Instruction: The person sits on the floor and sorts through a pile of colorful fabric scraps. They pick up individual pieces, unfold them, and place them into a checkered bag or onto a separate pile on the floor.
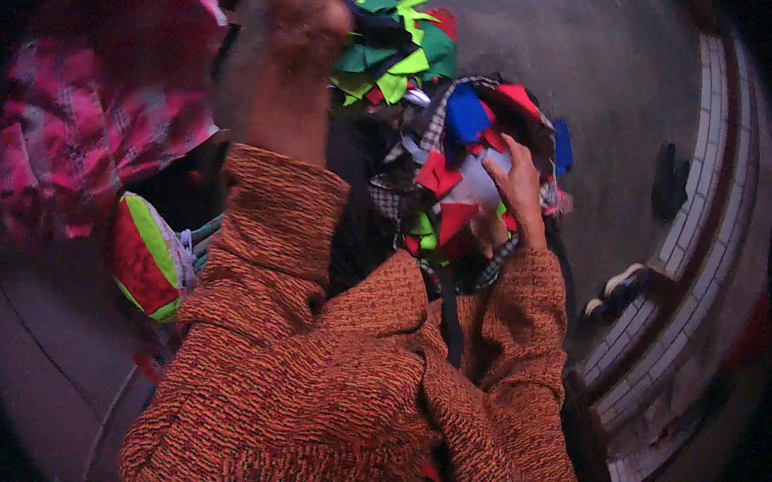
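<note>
My left hand [303, 18] is raised at the top of the view, on an arm stretched far forward. Motion smears it and the upper edge cuts it off, so its fingers and anything in them cannot be made out. My right hand [522, 185] is open, thumb and forefinger apart, at the edge of a pale, smooth, rounded piece [475, 183] in my lap. Around that piece lie red cloth scraps [439, 176], a blue cloth scrap [467, 121] and black-and-white checked cloth [392, 198]. Whether the hand touches the pale piece is hard to tell.
Beyond my lap lies a heap of green and dark cloth pieces [414, 42]. At the left, a red and lime panelled ball [148, 255] sits below pink patterned cloth [95, 130]. Dark shoes [621, 288] stand by a white-tiled step edge [699, 179] on the right.
</note>
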The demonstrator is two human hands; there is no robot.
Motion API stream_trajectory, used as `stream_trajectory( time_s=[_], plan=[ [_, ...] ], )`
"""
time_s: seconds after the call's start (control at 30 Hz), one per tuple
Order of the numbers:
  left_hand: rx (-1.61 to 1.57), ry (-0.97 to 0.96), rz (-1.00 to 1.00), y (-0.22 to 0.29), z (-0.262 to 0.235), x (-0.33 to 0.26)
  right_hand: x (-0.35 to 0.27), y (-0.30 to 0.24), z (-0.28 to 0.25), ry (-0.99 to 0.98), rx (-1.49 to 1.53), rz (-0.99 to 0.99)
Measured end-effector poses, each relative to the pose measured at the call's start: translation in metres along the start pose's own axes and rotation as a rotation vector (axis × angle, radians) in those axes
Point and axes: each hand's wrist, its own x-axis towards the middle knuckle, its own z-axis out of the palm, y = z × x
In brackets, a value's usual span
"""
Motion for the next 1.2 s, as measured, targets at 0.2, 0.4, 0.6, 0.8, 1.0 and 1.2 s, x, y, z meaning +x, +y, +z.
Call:
stream_trajectory(
  time_s=[0.2,0.4,0.6,0.8,1.0,1.2],
  plan=[
    [0.115,-0.159,-0.351,-0.041,0.122,0.077,0.031,-0.017,0.032,-0.008,0.373,0.225],
    [-0.658,-0.461,-0.238,-0.059,0.205,0.051,0.053,0.002,0.062,-0.1,-0.176,0.309],
    [-1.029,-0.455,-0.301,-0.063,0.204,0.032,0.06,0.03,0.085,-0.23,-0.337,0.186],
    [-0.97,-0.483,-0.412,-0.08,0.219,0.013,0.046,0.017,0.056,-0.264,-0.271,0.13],
    [-0.941,-0.511,-0.497,-0.073,0.242,-0.013,0.0,0.052,0.024,-0.299,-0.166,0.171],
    [-0.926,-0.517,-0.575,-0.06,0.29,-0.04,-0.036,0.029,-0.034,-0.074,0.43,0.348]
  ],
)
